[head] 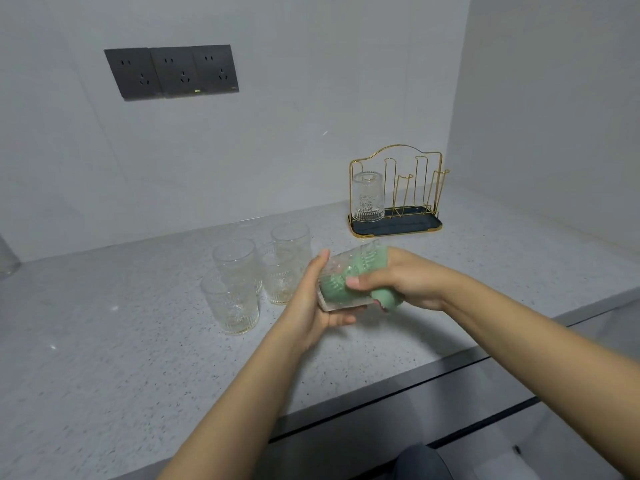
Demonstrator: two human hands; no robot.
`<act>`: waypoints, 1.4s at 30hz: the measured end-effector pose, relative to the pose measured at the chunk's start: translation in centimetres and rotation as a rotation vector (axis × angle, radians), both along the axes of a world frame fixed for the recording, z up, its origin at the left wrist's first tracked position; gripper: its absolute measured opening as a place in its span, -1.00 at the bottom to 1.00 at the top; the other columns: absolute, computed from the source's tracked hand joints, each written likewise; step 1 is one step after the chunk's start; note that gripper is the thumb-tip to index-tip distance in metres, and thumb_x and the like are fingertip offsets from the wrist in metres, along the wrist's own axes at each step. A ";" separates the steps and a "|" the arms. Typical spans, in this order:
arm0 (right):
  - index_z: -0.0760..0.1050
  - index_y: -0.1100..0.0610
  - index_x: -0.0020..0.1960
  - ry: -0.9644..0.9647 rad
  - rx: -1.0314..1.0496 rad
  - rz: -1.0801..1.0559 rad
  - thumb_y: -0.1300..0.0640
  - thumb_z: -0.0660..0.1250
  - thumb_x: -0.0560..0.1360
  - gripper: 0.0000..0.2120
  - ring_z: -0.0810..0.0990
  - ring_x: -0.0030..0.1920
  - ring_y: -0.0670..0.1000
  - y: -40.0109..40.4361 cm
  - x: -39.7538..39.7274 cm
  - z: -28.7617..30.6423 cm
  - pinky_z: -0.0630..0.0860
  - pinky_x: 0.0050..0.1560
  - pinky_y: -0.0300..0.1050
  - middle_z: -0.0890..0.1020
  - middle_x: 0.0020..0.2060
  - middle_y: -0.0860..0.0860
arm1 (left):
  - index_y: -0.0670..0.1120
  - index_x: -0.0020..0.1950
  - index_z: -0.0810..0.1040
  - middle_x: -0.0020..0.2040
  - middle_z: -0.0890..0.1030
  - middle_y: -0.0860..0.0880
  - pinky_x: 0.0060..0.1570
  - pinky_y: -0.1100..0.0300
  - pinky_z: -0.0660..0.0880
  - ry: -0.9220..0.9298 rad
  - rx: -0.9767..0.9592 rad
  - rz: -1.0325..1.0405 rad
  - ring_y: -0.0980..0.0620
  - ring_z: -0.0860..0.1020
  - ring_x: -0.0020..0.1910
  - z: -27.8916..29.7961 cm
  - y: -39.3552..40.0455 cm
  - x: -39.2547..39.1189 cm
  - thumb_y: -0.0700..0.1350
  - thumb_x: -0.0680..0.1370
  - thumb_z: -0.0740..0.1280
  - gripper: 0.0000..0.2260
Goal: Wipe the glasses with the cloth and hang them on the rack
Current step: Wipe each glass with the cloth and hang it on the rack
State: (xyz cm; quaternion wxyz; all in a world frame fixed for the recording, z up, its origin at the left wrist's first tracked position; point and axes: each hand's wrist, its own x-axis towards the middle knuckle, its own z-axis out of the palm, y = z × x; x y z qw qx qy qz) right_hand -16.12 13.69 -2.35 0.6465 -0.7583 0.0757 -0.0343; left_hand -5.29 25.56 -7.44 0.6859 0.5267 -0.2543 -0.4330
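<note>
head view: left hand (313, 299) cups the glass (341, 278) at 6 o'clock of the rack (396, 188)
right hand (398, 282): fingers curled, pushing cloth (337, 287) inside
tip: I'd twist the glass, keep the grip firm

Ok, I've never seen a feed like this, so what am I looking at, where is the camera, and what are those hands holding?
There is no machine here: a person works with bare hands, and the single picture comes from a camera worn on their head, looking forward and down. The left hand grips a clear patterned glass tipped on its side. The right hand holds a green cloth stuffed inside it. On the speckled counter four more glasses stand upright. Further back, a gold wire rack carries one glass upside down at its left end. The wall sockets play no part.
</note>
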 end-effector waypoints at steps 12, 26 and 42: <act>0.53 0.20 0.11 -0.038 -0.234 0.059 0.33 0.36 0.46 -0.76 0.61 -0.16 -0.06 0.6 -0.5 -0.7 0.52 -0.15 -0.25 0.65 -0.08 0.14 | -0.11 -0.03 0.58 -0.41 0.61 -0.03 -0.60 0.36 0.40 -0.074 0.218 -0.014 0.09 0.54 -0.54 1.6 0.1 -0.2 0.31 0.56 0.16 -0.50; 0.53 0.15 0.05 0.078 -0.419 0.206 0.29 0.40 0.44 -0.80 0.61 -0.17 -0.20 -3.6 2.6 -1.6 0.52 -0.11 -0.30 0.64 -0.14 -0.07 | -0.12 -0.04 0.62 -0.27 0.69 -0.10 -0.49 0.18 0.60 0.134 0.232 -0.049 0.00 0.65 -0.43 1.7 -3.4 3.2 0.17 0.56 0.28 -0.64; 0.46 -0.01 0.27 0.196 -0.657 0.276 -0.05 0.31 0.49 -0.64 0.50 0.06 -0.14 -14.8 7.2 6.5 0.43 0.12 -0.29 0.58 0.09 -0.11 | -0.09 0.08 0.60 -0.13 0.73 -0.08 -0.29 0.11 0.63 0.359 0.408 -0.083 -0.02 0.71 -0.22 10.8 -14.9 7.8 0.15 0.57 0.25 -0.66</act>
